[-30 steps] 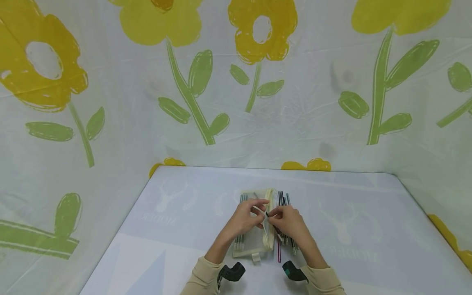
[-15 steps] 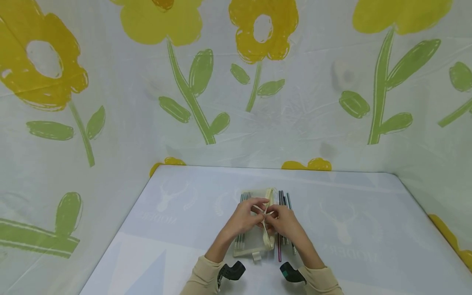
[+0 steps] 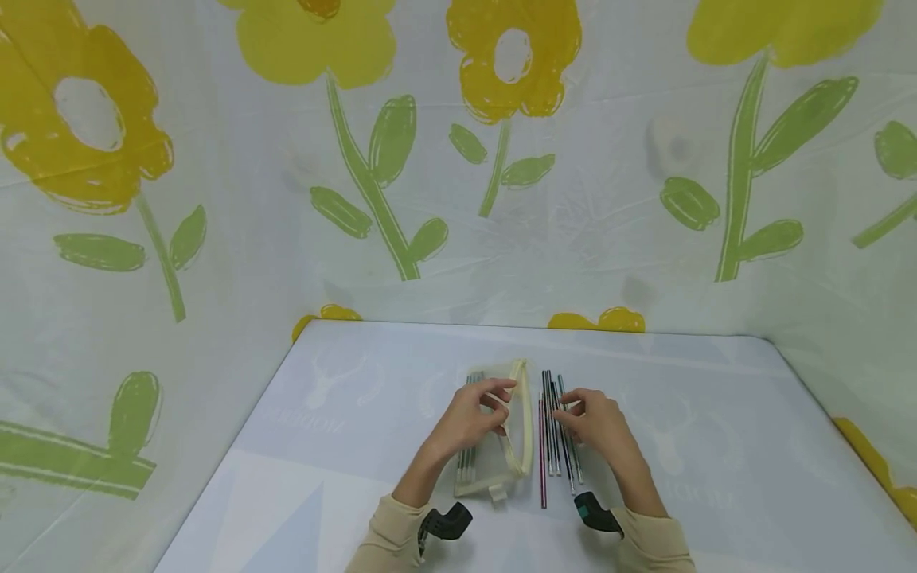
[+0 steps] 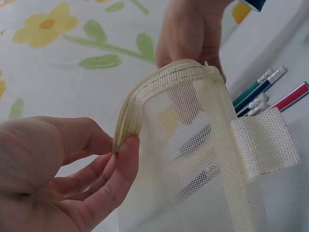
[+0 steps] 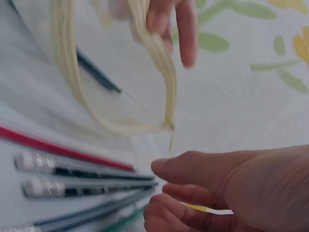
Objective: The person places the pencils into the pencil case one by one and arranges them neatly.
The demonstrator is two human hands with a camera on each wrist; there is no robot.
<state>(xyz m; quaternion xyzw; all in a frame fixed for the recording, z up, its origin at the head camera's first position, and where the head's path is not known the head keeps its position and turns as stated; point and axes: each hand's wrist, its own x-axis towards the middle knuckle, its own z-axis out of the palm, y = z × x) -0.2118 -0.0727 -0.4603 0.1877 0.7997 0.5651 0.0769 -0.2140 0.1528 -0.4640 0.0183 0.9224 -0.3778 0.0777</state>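
Note:
My left hand [image 3: 473,414] pinches the zipper edge of a cream mesh pencil case [image 3: 528,430] between thumb and fingers, lifting that edge so the mouth gapes. In the left wrist view the zipper band [image 4: 164,77] arches up from these fingertips, and dark pencils show through the mesh [image 4: 159,121]. Several pencils [image 3: 469,465] lie inside along the case's left side. My right hand [image 3: 595,418] hovers over loose pencils [image 3: 550,430] to the right of the case. Its thumb and fingers are slightly apart beside the pencils' ends in the blurred right wrist view, with nothing held.
A red pencil [image 3: 543,469] lies nearest the case among the loose ones, with white erasers [image 5: 34,186] on some dark pencils. A fabric tab [image 4: 265,142] sticks out from the case's near end. A flower-print sheet [image 3: 573,263] hangs behind the white table [image 3: 358,414].
My right hand has left the case opening, where a dark pencil end showed at its fingertips earlier, and moved right over the loose pencils. My left hand keeps its pinch on the case; the opening looks wider.

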